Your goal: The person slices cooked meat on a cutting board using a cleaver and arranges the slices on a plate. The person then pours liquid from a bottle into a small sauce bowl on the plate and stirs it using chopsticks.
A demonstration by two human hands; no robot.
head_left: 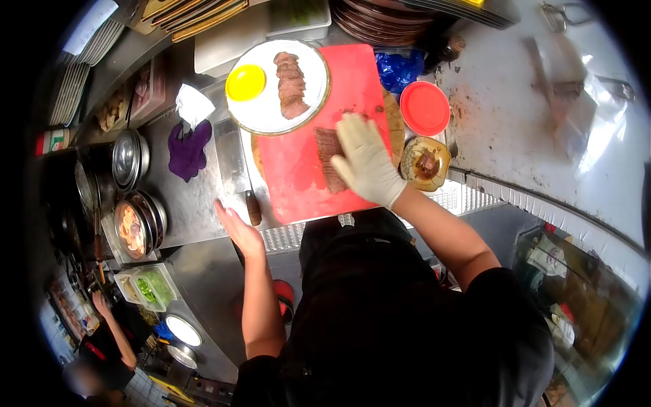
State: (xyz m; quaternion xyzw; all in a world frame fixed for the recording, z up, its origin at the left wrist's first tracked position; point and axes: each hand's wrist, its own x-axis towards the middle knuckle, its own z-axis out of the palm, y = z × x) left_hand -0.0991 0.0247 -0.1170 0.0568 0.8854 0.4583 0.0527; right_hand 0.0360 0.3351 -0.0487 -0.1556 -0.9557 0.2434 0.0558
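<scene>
My right hand (368, 161), in a pale glove, lies flat with its fingers extended over a dark slab of cooked meat (330, 159). The meat rests on a red cutting board (288, 180), partly hidden by the glove. My bare left hand (239, 230) is open beside the board, next to the wooden handle of a cleaver (253, 208), and holds nothing. The broad blade lies on the steel counter. A white plate (261, 61) overlaps the board's far left corner, bearing a row of sliced meat (291, 85) and a yellow round dish (245, 83).
Right of the board are a red round lid (425, 108) and a small bowl (425, 164) with meat pieces. A purple cloth (187, 152), metal bowls (130, 160) and a food-filled pan (132, 229) stand left. Another person's arm (115, 325) shows lower left.
</scene>
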